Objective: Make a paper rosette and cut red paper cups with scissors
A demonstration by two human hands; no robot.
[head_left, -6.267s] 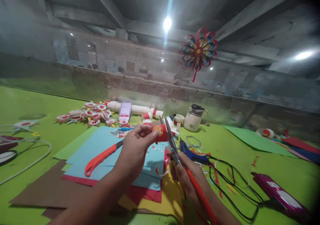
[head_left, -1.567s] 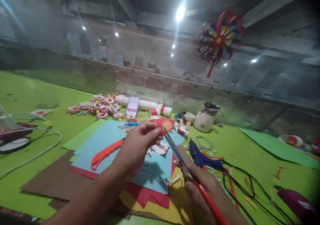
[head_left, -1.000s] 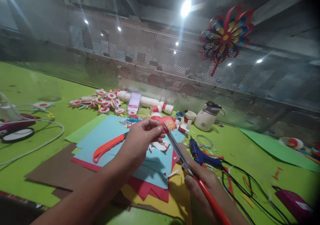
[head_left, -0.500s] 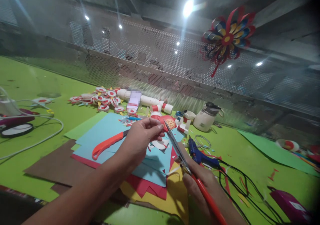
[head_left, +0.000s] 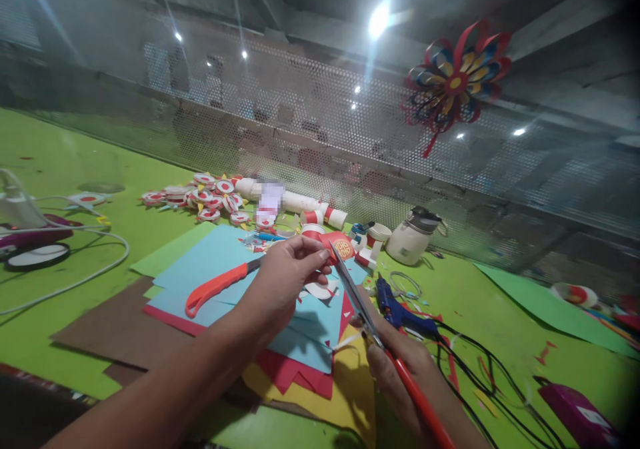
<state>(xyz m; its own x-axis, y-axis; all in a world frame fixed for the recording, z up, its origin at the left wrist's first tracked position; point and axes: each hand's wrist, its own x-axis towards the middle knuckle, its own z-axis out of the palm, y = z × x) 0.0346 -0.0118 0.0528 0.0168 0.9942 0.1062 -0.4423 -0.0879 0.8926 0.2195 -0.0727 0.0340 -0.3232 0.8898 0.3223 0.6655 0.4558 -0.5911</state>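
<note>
Between the fingertips of my left hand (head_left: 293, 272) is a piece of red paper (head_left: 341, 245) with a round gold design at its right end. My right hand (head_left: 400, 362) is wrapped around the red handles of a pair of scissors (head_left: 363, 312). The scissor blades point up and away, their tips at the lower edge of the gold design; whether they cut into it I cannot tell. Below the hands lie blue paper sheets (head_left: 195, 256), with an orange-handled tool (head_left: 217, 289) on them, its far end hidden behind my left wrist. White and red scraps (head_left: 320, 290) lie under my fingers.
A blue glue gun (head_left: 400, 309) with black cable lies right of my right hand. Behind are red-and-white paper discs (head_left: 210, 199), a white tube (head_left: 300, 199), paper cups (head_left: 377, 236) and a beige jug (head_left: 413, 236). A purple device (head_left: 575, 409) sits at the right front.
The red paper has turned slightly in my left fingers, and its gold design shows more fully beside the scissor tips. The whole view has shifted a little; both hands keep their grip.
</note>
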